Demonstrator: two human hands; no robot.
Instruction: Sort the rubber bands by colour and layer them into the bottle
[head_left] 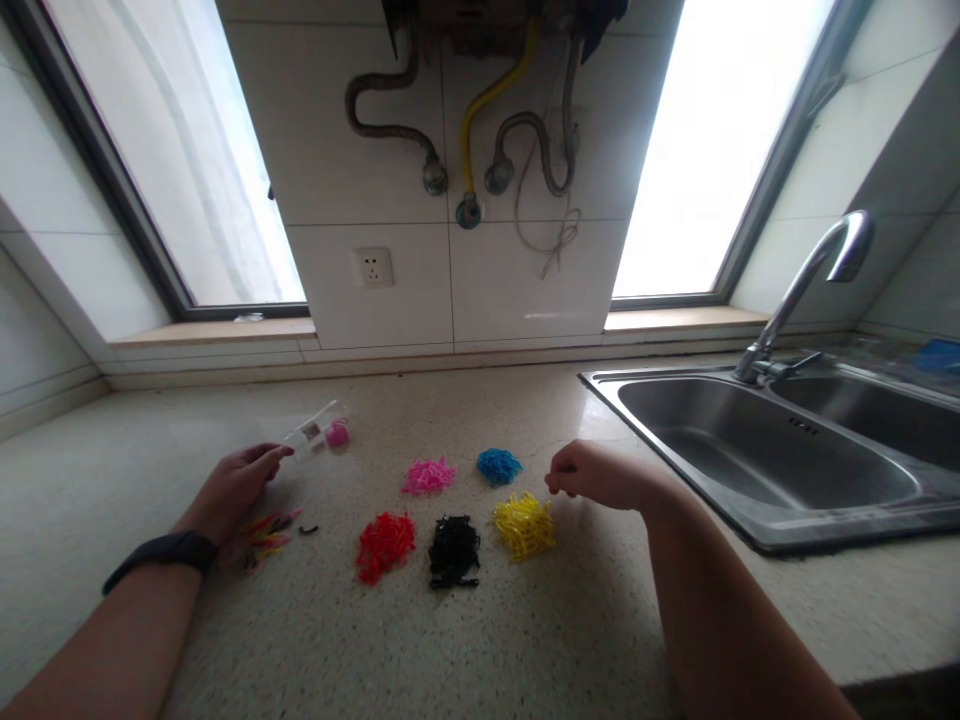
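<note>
On your speckled counter [330,640], thin glossy strands lie in a pink pile [429,476], blue pile [499,466], red pile [386,546], black pile [454,552] and yellow pile [523,526]; a small multicoloured heap [266,535] remains unseparated. Your right hand [600,474] has its fingers curled together beside the yellow pile, nothing visible in them. Your left hand [238,485] reaches a clear plastic packet [309,432], but I cannot tell if it grips.
</note>
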